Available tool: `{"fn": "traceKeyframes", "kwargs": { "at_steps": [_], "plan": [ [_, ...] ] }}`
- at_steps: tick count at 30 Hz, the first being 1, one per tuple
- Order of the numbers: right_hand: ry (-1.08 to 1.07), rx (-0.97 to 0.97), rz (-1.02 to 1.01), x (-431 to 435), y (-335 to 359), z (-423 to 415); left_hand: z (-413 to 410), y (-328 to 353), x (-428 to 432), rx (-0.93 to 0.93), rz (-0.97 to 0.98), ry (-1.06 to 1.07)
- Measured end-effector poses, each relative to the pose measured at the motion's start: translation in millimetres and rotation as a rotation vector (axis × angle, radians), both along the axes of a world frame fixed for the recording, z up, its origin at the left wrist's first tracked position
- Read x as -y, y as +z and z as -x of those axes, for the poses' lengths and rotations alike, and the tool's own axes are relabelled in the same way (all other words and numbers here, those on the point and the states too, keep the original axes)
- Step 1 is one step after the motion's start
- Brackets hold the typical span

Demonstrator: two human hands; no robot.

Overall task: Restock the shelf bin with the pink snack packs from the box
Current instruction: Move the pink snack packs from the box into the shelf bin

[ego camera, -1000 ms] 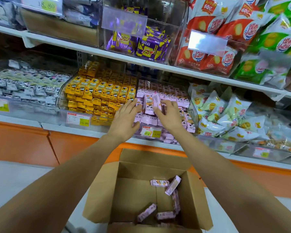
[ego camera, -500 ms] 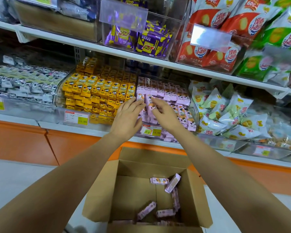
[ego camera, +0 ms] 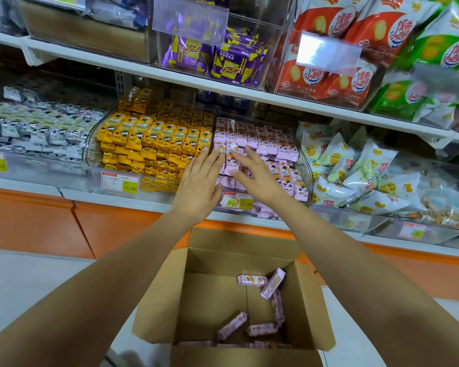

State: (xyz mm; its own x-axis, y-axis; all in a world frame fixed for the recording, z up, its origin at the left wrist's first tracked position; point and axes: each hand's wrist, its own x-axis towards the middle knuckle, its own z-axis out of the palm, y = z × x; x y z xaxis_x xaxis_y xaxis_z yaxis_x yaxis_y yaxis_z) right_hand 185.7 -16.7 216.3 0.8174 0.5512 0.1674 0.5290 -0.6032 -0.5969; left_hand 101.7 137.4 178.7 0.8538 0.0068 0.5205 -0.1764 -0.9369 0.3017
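Rows of pink snack packs fill a clear shelf bin on the lower shelf. My left hand lies flat with straight fingers against the bin's left side, fingertips touching the front packs. My right hand reaches in beside it, fingers spread and resting on the pink packs, holding none that I can see. Below, an open cardboard box holds several loose pink packs on its bottom.
A bin of yellow packs sits left of the pink bin and grey-white packs further left. Pale green bags lie to the right. The upper shelf overhangs with purple, red and green bags. An orange base runs below.
Both hands have moved up and further back over the pink packs. The right hand's fingers, earlier curled on a pack, now lie spread on the stacked packs.
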Motion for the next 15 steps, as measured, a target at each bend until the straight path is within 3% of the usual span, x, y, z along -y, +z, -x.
{"fn": "traceKeyframes", "kwargs": {
  "at_steps": [4, 6, 10, 15],
  "plan": [
    [0.047, 0.315, -0.248, 17.1, -7.6, 36.7, 27.0, -21.5, 17.2, 0.201, 0.019, 0.124],
    [0.077, 0.336, -0.284, 29.9, -27.0, 56.8, 43.6, -45.1, 24.9, 0.197, 0.018, 0.175],
    [0.087, 0.058, -0.117, 58.2, -101.7, 79.3, 70.6, -113.0, 34.0, -0.063, -0.024, 0.146],
    [0.089, -0.504, 0.220, 98.9, -214.0, 95.4, 94.4, -209.2, 38.6, -0.491, -0.023, 0.107]
  ]
}}
